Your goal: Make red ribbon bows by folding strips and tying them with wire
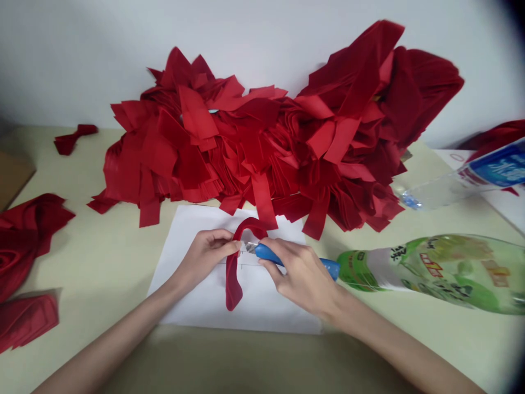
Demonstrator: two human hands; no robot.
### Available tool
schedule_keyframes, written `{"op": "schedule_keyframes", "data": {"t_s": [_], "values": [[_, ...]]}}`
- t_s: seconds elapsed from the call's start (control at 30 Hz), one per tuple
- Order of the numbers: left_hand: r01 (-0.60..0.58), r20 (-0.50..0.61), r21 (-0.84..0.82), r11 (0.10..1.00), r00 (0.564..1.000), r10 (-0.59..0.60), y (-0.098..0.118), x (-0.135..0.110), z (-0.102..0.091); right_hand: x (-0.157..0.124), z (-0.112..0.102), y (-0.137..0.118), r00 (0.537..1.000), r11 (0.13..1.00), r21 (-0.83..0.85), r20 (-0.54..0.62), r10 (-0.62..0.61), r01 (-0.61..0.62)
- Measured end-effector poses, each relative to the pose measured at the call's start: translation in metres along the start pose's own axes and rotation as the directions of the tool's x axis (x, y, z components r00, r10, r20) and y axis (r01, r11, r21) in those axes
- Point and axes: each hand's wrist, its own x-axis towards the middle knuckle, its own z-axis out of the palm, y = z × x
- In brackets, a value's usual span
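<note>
My left hand (207,253) pinches a folded red fabric strip (234,268) that loops up and hangs down over a white paper sheet (197,306). Closed around a blue-handled stapler (266,254), my right hand (301,276) holds its metal tip against the strip where my left fingers pinch it. The blue end of the handle sticks out to the right of my right hand. Both hands rest low over the paper.
A big heap of red fabric strips (266,137) lies behind the paper against the white wall. A green plastic bottle (435,271) lies on its side at right, a clear one (463,178) behind it. Folded red cloth (24,241) sits at left.
</note>
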Motion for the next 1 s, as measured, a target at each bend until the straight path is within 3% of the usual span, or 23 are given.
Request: {"op": "schedule_keyframes", "data": {"t_s": [0.2,0.4,0.5,0.57,0.67,0.8,0.9,1.0], "values": [[0.005,-0.117,0.019,1.000,0.993,-0.003,0.000,-0.002,0.009,-0.004,0.014,0.001,0.962,0.990,-0.103,-0.243,-0.120,0.098],[-0.082,-0.275,0.081,0.993,0.956,0.101,-0.006,-0.003,0.014,-0.009,0.010,-0.003,0.848,0.956,-0.170,-0.442,-0.291,0.240],[-0.084,-0.326,0.070,0.994,0.940,0.102,-0.005,0.001,0.012,-0.009,-0.007,-0.002,0.789,0.956,-0.208,-0.543,-0.288,0.206],[-0.105,-0.213,0.006,0.994,0.972,0.104,-0.001,0.002,0.011,-0.006,-0.017,0.003,0.849,0.974,-0.170,-0.481,-0.217,0.152],[-0.076,0.024,-0.179,0.981,0.996,0.082,0.002,0.002,0.009,0.002,-0.023,0.016,0.974,0.994,-0.103,-0.217,-0.060,0.038],[0.041,0.171,-0.467,0.883,0.984,0.044,-0.001,0.002,0.006,0.010,-0.019,0.028,0.992,0.974,-0.200,0.037,0.118,-0.108],[0.047,0.200,-0.579,0.814,0.976,0.086,-0.004,0.004,0.005,0.012,-0.016,0.029,0.996,0.950,-0.307,0.052,0.074,-0.055],[0.040,0.216,-0.609,0.792,0.969,0.117,-0.004,0.004,0.005,0.008,-0.019,0.021,0.997,0.903,-0.426,-0.079,0.017,-0.049]]}}
